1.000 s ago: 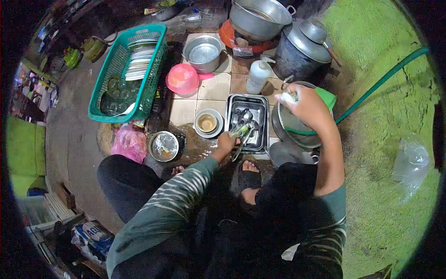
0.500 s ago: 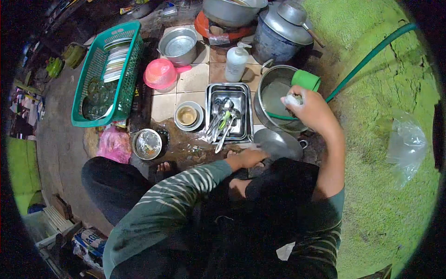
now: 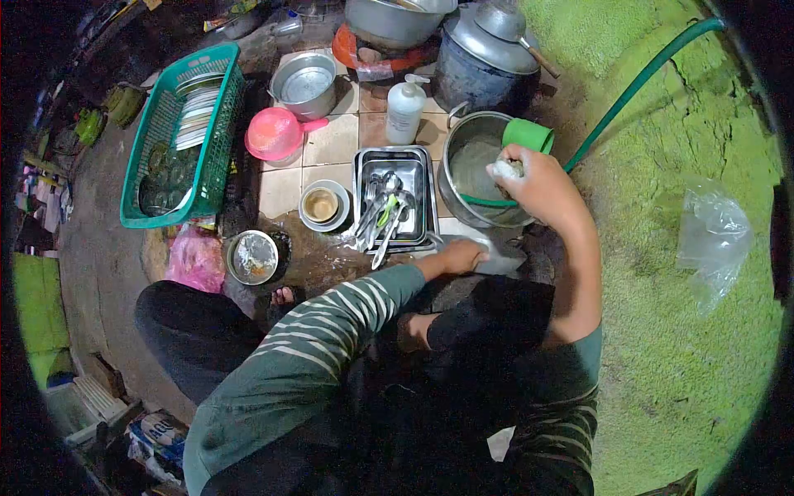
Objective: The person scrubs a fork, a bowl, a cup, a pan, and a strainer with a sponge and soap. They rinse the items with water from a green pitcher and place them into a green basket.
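My left hand is closed on the edge of a shallow grey metal lid, which is tilted and partly blurred. A white, foamy sponge is squeezed in my right hand, over the near right side of a large metal pot. Water fills part of that pot, and a green hose runs down into it. On its right rim rests a green plastic mug. Left of the pot stands a steel tray holding several spoons and forks.
A white pump bottle stands behind the tray. Stacked bowls, a pink dipper, a metal pan and a dirty bowl are to the left. Farther left sits a green basket of dishes. A lidded pot stands behind.
The lid in my left hand has tilted and now appears more edge-on. My right hand keeps the sponge over the pot. The whole view has shifted slightly.
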The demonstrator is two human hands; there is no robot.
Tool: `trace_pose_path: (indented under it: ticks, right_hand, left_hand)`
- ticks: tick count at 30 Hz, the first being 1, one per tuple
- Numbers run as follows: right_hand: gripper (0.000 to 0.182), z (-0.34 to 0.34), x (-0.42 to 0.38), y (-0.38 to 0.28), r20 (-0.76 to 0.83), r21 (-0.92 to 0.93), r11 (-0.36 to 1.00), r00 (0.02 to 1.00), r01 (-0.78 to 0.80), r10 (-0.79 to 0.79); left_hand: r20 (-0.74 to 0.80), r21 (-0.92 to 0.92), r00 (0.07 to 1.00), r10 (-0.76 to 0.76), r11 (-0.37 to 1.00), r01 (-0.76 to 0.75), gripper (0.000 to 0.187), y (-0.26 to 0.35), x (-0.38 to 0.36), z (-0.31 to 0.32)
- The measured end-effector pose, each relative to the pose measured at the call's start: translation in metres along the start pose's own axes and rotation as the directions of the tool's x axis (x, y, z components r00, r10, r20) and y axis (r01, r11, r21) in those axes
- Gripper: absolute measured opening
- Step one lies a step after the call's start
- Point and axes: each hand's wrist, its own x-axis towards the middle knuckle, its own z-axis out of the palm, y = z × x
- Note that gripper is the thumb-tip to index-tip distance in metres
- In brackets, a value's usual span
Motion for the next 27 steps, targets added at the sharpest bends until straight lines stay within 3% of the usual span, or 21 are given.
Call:
trace_pose_path:
  ticks: [1, 5, 8, 9, 11, 13, 14, 15, 17, 18, 19, 22, 23, 25, 26, 27]
  right_hand:
    - [0.029, 0.000, -0.001, 0.001, -0.005, -0.001, 1.000, 1.000, 0.001, -0.001]
    - [0.025, 0.003, 0.000, 0.018, -0.056, -0.112, 0.993, 0.997, 0.045, -0.051]
    - [0.019, 0.006, 0.010, 0.047, -0.020, -0.158, 0.985, 0.997, 0.071, -0.075]
    - [0.015, 0.006, 0.013, 0.055, 0.000, -0.156, 0.984, 0.997, 0.081, -0.082]
    - [0.023, 0.000, 0.013, 0.056, 0.044, -0.084, 0.996, 0.998, 0.037, -0.033]
    - [0.035, -0.003, 0.013, 0.057, 0.255, -0.077, 0.996, 0.965, -0.037, 0.056]
    - [0.044, -0.002, 0.017, 0.059, 0.352, -0.081, 0.996, 0.934, -0.036, 0.062]
    - [0.044, -0.001, 0.018, 0.059, 0.349, -0.074, 0.997, 0.936, -0.028, 0.052]
    - [0.045, -0.007, 0.015, 0.037, 0.504, 0.033, 0.999, 0.863, -0.043, 0.021]
    - [0.051, -0.011, 0.016, 0.023, 0.530, -0.053, 0.998, 0.847, -0.029, 0.053]
    - [0.051, -0.006, 0.018, 0.018, 0.532, -0.045, 0.999, 0.846, -0.011, 0.033]
    - [0.063, 0.015, 0.032, 0.004, 0.404, -0.074, 0.944, 0.875, 0.323, -0.268]
    - [0.063, 0.024, 0.036, -0.006, 0.398, -0.076, 0.938, 0.873, 0.338, -0.282]
    - [0.062, 0.038, 0.041, -0.033, 0.332, 0.135, 0.832, 0.767, 0.538, -0.549]
    - [0.055, 0.032, 0.036, -0.063, 0.447, 0.164, 0.855, 0.736, 0.492, -0.509]
    - [0.055, 0.034, 0.033, -0.082, 0.442, 0.161, 0.848, 0.732, 0.505, -0.519]
  left_hand:
    - [-0.120, -0.102, 0.993, 0.016, 0.994, -0.028, 0.025, -0.005, 0.007, -0.002]
    - [-0.125, -0.285, 0.966, -0.224, 0.941, 0.182, 0.022, 0.009, 0.022, -0.053]
    - [-0.214, -0.396, 0.967, -0.138, 0.917, 0.043, 0.023, 0.000, 0.039, -0.078]
    - [-0.217, -0.393, 0.966, -0.138, 0.918, 0.043, 0.023, -0.004, 0.043, -0.086]
    - [-0.036, -0.356, 0.989, -0.143, 0.927, 0.121, 0.027, 0.042, 0.024, -0.144]
    - [0.006, -0.194, 0.997, -0.071, 0.978, 0.071, 0.032, 0.061, 0.011, -0.187]
    - [0.022, -0.226, 0.999, 0.025, 0.974, -0.020, 0.030, 0.060, 0.006, -0.203]
    - [-0.033, -0.262, 0.989, 0.144, 0.954, -0.148, 0.027, 0.059, -0.001, -0.218]
    - [-0.008, -0.351, 0.997, 0.075, 0.933, -0.073, 0.025, 0.066, -0.024, -0.250]
    - [-0.016, -0.342, 0.998, 0.063, 0.937, -0.065, 0.025, 0.071, -0.038, -0.264]
    - [-0.017, -0.315, 1.000, 0.002, 0.949, -0.008, 0.025, 0.077, -0.055, -0.278]
    - [-0.033, -0.203, 0.996, -0.087, 0.976, 0.078, 0.025, 0.097, -0.106, -0.313]
    - [-0.037, -0.132, 0.994, -0.105, 0.986, 0.100, 0.026, 0.101, -0.121, -0.322]
    - [-0.081, -0.054, 0.995, -0.058, 0.997, 0.054, 0.026, 0.107, -0.150, -0.338]
    - [-0.090, -0.024, 0.992, -0.094, 0.995, 0.092, 0.025, 0.112, -0.167, -0.346]
    - [-0.097, 0.004, 0.987, -0.130, 0.991, 0.131, 0.025, 0.117, -0.185, -0.353]
